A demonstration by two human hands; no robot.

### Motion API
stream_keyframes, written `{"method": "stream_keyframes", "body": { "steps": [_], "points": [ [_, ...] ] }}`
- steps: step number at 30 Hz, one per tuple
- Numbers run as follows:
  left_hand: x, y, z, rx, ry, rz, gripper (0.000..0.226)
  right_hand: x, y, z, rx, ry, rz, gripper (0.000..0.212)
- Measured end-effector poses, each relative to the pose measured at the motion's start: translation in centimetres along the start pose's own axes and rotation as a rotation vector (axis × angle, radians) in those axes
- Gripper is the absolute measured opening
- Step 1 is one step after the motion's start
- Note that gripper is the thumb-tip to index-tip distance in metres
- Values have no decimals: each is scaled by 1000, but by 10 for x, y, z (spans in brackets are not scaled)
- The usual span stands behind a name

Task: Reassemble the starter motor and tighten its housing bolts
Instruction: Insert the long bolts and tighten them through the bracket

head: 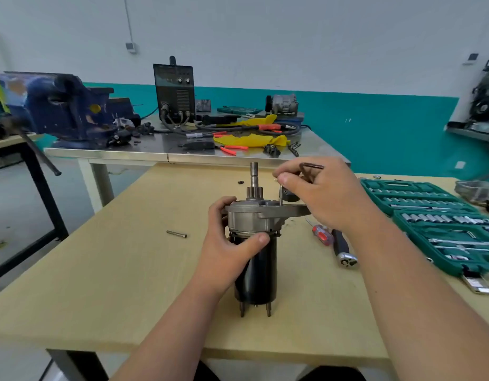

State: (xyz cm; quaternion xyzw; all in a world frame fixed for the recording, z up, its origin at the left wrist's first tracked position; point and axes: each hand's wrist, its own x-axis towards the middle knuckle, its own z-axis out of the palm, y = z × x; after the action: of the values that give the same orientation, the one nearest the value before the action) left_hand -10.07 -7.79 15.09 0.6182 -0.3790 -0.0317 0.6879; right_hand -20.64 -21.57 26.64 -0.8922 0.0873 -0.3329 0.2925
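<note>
Two hands are busy on the starter motor (255, 266), which stands upright near the middle of the wooden tabletop (100, 270). The left hand (229, 243) is wrapped around the motor where the silver housing (249, 218) meets the black body, with the thumb pressed across the front. The right hand (323, 193) pinches the top of a thin metal rod, most likely a long bolt (280, 195), between thumb and finger. The rod stands straight up in the housing's top. A bent hex key (310, 166) is tucked into the same hand. The step looks like starting this bolt by hand. To do it well, hold the motor steady and the bolt straight up, then turn it gently with the fingers until it catches. If it feels stuck, back it out and try again, not harder. Use the hex key only after that. One more bolt (177, 234) lies loose on the tabletop to the left, so there is likely more to fit before the last tightening.
</note>
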Motion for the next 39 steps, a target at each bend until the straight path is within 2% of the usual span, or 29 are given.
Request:
{"method": "stream_keyframes", "body": {
  "steps": [3, 10, 17, 24, 28, 31, 35, 39],
  "points": [
    [-2, -3, -2, 12, -36, 3, 86, 6, -11, 1, -26, -22, -22, 10],
    [-5, -7, -2, -40, -56, -16, 101, 4, -13, 14, -137, -64, -69, 11],
    [-7, -2, 1, -35, -33, -9, 99, 4, -21, 19, -164, -97, -53, 19],
    [-8, 1, 2, -8, -40, -2, 92, 3, -23, 25, -163, -52, -19, 9],
    [-8, 1, 4, 12, -18, -11, 91, 4, -22, 15, -201, -116, -27, 12],
    [-7, 0, 4, 20, -7, -19, 92, 4, -23, 8, -204, -151, -27, 25],
    [-7, -2, 5, 21, 4, -20, 92, 4, -26, 11, -257, -182, -12, 19],
    [-8, -1, 6, 27, 3, -9, 92, 2, -29, 6, -323, -295, -18, 26]
  ]
}}
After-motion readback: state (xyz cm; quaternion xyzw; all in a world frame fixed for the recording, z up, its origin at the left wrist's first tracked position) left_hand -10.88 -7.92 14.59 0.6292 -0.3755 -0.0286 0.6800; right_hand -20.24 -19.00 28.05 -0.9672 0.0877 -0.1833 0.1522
